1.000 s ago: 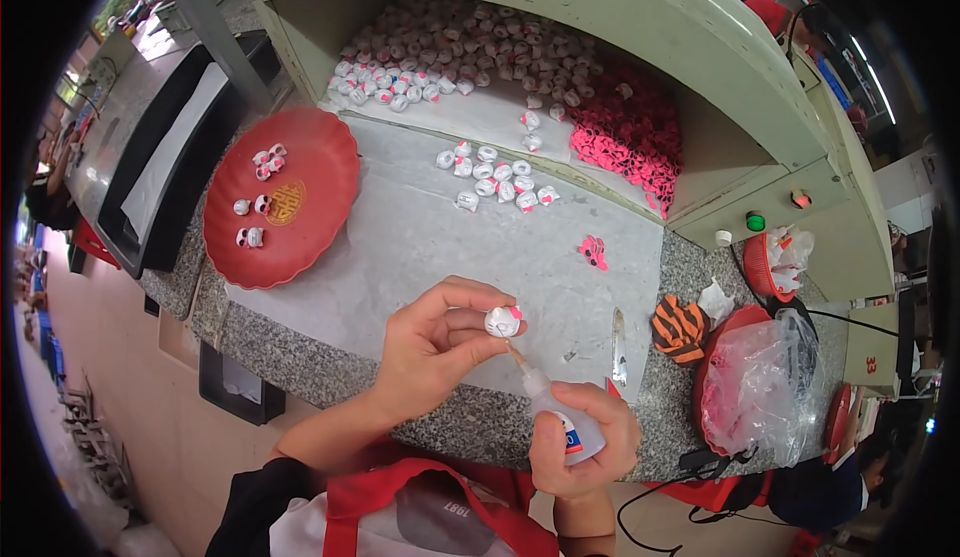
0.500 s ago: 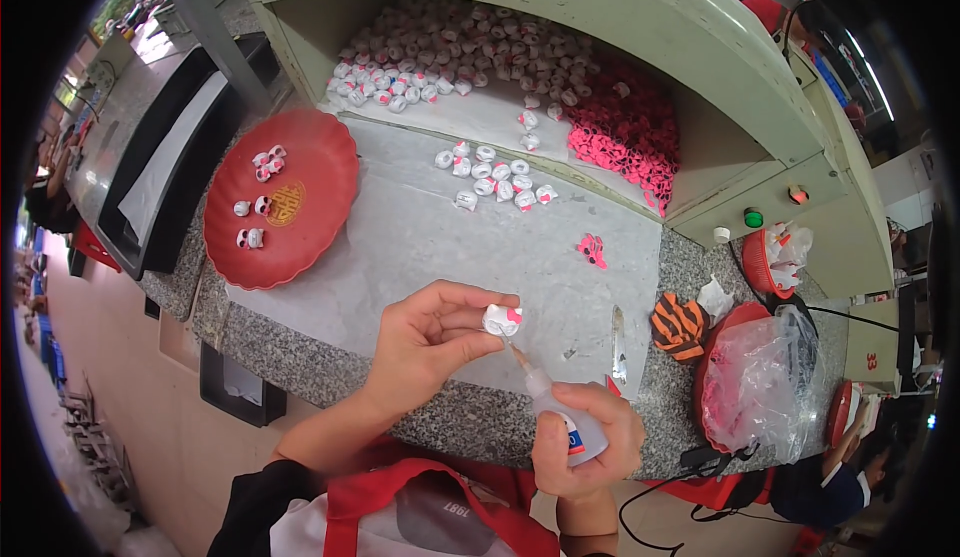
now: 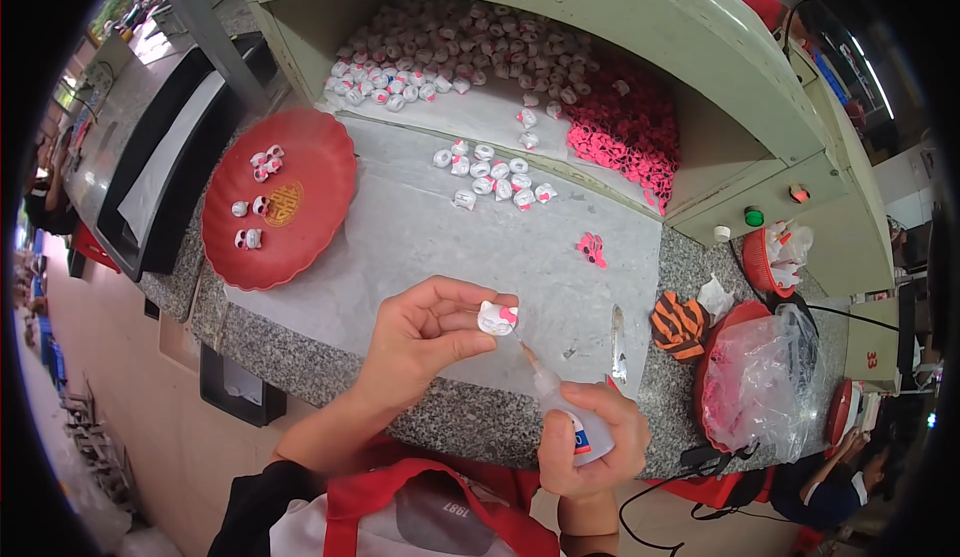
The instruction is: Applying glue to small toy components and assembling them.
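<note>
Between the thumb and fingers of my left hand [image 3: 418, 339] is a small white cat-head figure [image 3: 497, 318] with a pink bow. My right hand [image 3: 598, 439] wraps round a clear glue bottle [image 3: 568, 419], its thin nozzle pointing up and left toward the figure. A short gap lies between nozzle tip and figure. Beyond my hands, a loose group of white figures [image 3: 501, 179] lies on the pale sheet [image 3: 400, 247]. To their right sits a little pile of pink pieces with dark spots [image 3: 591, 250]. A metal blade-like tool [image 3: 618, 342] rests near the sheet's right edge.
A red scalloped plate [image 3: 320, 247] at left bears several small figures. The green-grey shelf [image 3: 740, 77] behind holds heaps of white figures [image 3: 450, 42] and pink pieces [image 3: 630, 142]. At right are an orange-black striped cloth [image 3: 680, 325] and a red bowl [image 3: 712, 357] with plastic bags.
The glue bottle's nozzle has drawn back from the white figure, down and to the right. The figure has turned slightly in my left hand, showing more of its bow.
</note>
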Action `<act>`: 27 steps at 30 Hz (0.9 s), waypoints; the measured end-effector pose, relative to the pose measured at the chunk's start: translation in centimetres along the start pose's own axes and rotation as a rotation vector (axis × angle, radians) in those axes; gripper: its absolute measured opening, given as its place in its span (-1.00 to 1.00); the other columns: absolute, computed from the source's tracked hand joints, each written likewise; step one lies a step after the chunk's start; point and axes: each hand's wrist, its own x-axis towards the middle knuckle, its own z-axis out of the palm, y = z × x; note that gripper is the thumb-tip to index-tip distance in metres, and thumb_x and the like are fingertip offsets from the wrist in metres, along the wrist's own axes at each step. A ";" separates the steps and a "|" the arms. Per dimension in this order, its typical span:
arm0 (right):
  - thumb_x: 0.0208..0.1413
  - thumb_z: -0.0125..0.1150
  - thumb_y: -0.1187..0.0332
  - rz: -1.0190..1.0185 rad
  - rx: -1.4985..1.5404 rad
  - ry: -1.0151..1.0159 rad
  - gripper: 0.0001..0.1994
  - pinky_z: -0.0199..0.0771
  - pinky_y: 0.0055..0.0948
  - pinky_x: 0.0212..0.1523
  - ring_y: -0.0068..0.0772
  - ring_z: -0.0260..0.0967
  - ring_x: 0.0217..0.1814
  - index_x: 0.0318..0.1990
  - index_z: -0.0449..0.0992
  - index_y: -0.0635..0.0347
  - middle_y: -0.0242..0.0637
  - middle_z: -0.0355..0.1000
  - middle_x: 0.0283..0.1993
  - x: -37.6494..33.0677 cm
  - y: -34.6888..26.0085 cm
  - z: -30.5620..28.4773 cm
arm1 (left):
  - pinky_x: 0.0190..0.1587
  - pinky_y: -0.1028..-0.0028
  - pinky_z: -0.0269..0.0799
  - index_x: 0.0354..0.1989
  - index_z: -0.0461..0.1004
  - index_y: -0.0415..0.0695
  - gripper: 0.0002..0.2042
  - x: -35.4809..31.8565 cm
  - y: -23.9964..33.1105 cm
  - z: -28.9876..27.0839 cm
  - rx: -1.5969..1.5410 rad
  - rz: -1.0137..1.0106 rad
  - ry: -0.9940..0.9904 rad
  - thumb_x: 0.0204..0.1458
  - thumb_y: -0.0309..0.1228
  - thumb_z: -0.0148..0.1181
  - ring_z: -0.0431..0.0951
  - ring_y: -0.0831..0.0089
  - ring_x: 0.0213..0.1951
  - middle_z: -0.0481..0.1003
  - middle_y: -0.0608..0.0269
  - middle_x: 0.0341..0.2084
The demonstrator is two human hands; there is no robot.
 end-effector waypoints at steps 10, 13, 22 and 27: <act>-0.22 0.16 0.34 0.206 -0.004 -0.023 -0.80 0.34 -0.53 -0.49 -0.39 0.37 -0.54 -0.42 0.45 0.27 -0.25 0.43 -0.49 -0.6 -0.7 0.1 | -0.11 0.40 0.39 -0.21 0.32 -0.30 -0.70 0.1 -0.2 0.0 -0.005 -0.009 -0.006 -0.19 -0.73 0.10 0.48 0.27 -0.17 0.41 -0.09 -0.20; -0.20 0.15 0.33 0.233 0.014 0.017 -0.78 0.35 -0.52 -0.49 -0.41 0.38 -0.53 -0.41 0.44 0.30 -0.23 0.43 -0.50 -0.5 -0.2 0.3 | -0.11 0.41 0.39 -0.22 0.32 -0.31 -0.71 0.3 -0.3 0.0 -0.025 -0.030 -0.018 -0.19 -0.73 0.09 0.48 0.28 -0.18 0.42 -0.06 -0.20; -0.17 0.09 0.48 0.758 0.178 0.104 -0.76 0.36 -0.50 -0.53 -0.41 0.35 -0.53 -0.26 0.36 0.27 -0.23 0.38 -0.40 0.0 15.7 0.3 | -0.12 0.46 0.38 -0.22 0.34 -0.30 -0.71 0.5 -1.2 -0.3 0.036 -0.021 0.017 -0.19 -0.73 0.10 0.49 0.35 -0.21 0.44 0.05 -0.24; -0.24 0.24 0.38 0.660 -0.745 -0.310 -0.81 0.38 -0.36 -0.40 -0.20 0.41 -0.40 -0.40 0.47 0.20 -0.16 0.42 -0.38 3.9 16.2 2.0 | -0.12 0.44 0.39 -0.22 0.33 -0.30 -0.71 0.3 -1.5 -0.6 0.036 -0.017 0.030 -0.19 -0.72 0.11 0.50 0.35 -0.22 0.45 0.07 -0.25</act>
